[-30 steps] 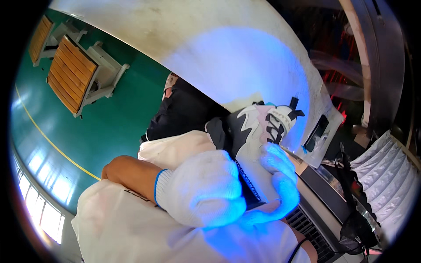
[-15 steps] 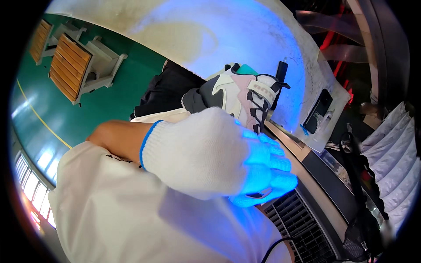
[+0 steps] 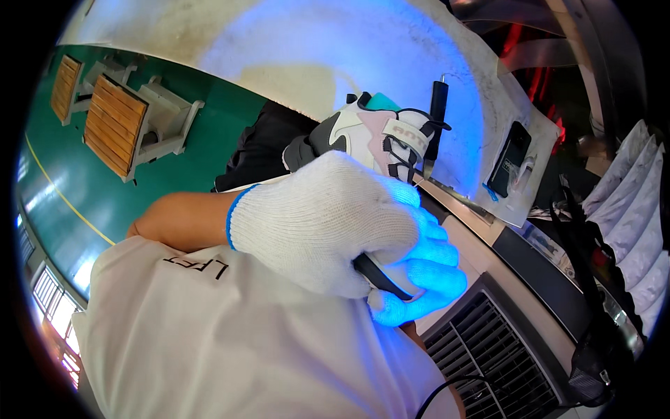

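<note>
My gloved left hand [image 3: 328,223] is closed around the sneaker [image 3: 370,136], which juts out at one o'clock; I'd keep it steady under the blue light (right hand hidden; its state I cannot tell).

The shoe [image 3: 380,136] is sitting just behind the left hand [image 3: 328,223] fingers [image 3: 426,269], the phone [image 3: 507,158] lying well right of them on the table [image 3: 293,49].
</note>
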Motion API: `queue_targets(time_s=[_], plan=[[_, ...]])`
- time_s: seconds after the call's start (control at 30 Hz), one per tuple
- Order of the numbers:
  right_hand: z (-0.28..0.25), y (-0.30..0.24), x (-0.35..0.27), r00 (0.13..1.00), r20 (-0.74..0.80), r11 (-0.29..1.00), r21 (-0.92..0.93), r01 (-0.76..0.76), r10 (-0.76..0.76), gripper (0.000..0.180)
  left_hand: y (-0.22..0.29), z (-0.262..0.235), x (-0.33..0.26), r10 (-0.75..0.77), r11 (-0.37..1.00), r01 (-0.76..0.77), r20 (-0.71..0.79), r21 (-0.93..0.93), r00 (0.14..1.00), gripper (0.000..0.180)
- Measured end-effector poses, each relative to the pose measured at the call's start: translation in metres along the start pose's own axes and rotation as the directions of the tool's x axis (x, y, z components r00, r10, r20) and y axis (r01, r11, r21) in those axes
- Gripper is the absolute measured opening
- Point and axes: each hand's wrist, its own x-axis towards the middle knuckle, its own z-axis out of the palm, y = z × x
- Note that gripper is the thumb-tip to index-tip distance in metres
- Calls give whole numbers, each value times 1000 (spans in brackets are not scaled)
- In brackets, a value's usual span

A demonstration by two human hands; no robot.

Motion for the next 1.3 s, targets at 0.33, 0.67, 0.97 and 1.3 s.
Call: queue_targets(time_s=[0.33, 0.67, 0.97, 1.3], plan=[[2, -11, 7, 997, 5, 995, -61, -75, 76, 77, -11, -4, 2, 117, 993, -116, -55, 12, 992, 35], [7, -15, 42, 955, 146, 963, -117, -244, 259, 80, -30, -51, 10, 242, 956, -230, 44, -184, 969, 58], [2, -22, 94, 823, 390, 909, -236, -344, 413, 73, -79, -8, -77, -231, 967, 177, -336, -184, 913, 61], [4, -7, 88, 912, 243, 922, -286, -260, 332, 58, -57, -25, -22, 165, 941, -286, -495, -178, 853, 25]])
